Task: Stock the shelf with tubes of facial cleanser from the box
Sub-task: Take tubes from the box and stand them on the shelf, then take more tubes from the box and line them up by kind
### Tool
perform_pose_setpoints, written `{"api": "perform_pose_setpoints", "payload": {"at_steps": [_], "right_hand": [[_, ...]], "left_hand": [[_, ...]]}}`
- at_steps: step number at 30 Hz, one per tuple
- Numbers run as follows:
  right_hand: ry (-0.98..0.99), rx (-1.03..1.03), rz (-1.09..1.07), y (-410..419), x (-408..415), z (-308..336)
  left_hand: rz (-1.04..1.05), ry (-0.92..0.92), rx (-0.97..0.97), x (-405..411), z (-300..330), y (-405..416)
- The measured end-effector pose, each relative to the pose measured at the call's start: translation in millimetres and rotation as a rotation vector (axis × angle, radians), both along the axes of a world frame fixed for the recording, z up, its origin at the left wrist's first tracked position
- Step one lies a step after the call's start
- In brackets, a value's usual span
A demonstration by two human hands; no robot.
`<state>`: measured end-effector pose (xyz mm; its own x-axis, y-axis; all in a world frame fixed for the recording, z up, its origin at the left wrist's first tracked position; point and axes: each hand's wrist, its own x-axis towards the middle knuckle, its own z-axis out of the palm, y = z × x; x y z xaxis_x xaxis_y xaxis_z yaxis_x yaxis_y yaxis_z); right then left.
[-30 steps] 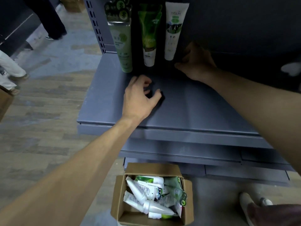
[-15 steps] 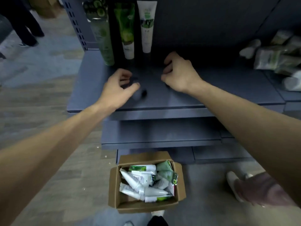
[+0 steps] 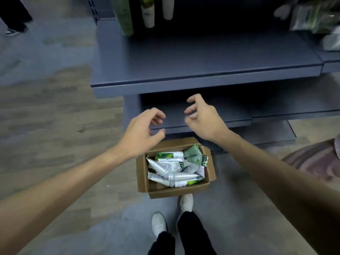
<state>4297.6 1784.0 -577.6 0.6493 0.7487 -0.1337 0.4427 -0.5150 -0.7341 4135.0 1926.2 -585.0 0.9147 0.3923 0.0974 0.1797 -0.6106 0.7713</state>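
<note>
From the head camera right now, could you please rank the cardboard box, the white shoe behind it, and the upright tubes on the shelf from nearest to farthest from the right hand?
1. Cardboard box, just below the right hand, on the floor.
2. White shoe, below the box's near edge.
3. Upright tubes, up at the shelf's back left.

You're in a shop aisle: a dark grey metal display shelf [image 3: 202, 70] at 12 o'clock carries upright green-and-white cosmetic tubes [image 3: 147, 13], with bagged stock [image 3: 312, 17] at 2 o'clock.
</note>
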Motion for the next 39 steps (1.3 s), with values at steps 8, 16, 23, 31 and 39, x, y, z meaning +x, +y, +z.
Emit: {"api": "perform_pose_setpoints", "payload": {"at_steps": [8, 16, 23, 31, 39], "right_hand": [[0.159, -0.17, -0.006, -27.5, -27.5, -98.2], [0.291, -0.254, -0.052, -55.7, -27.7, -201.4], [0.28, -0.427, -0.032, -92.2, -28.0, -282.9], [0.15, -0.374, -0.015, -126.4, -42.9, -332.4], [0.11, -0.208, -0.082, -134.1, -51.1, -341.1]], "left_hand": [[-0.057, 0.18, -0.057, -30.2, -90.2, -29.4], [0.016, 0.233, -0.139, -24.4, -173.4, -36.2], [0.02, 0.324, -0.166, -30.7, -251.0, -53.9], [-0.106, 0.44, 0.033, 8.0, -315.7, -82.7], [-0.406, 0.606, 0.377, 23.6, -354.5, -97.8]]}}
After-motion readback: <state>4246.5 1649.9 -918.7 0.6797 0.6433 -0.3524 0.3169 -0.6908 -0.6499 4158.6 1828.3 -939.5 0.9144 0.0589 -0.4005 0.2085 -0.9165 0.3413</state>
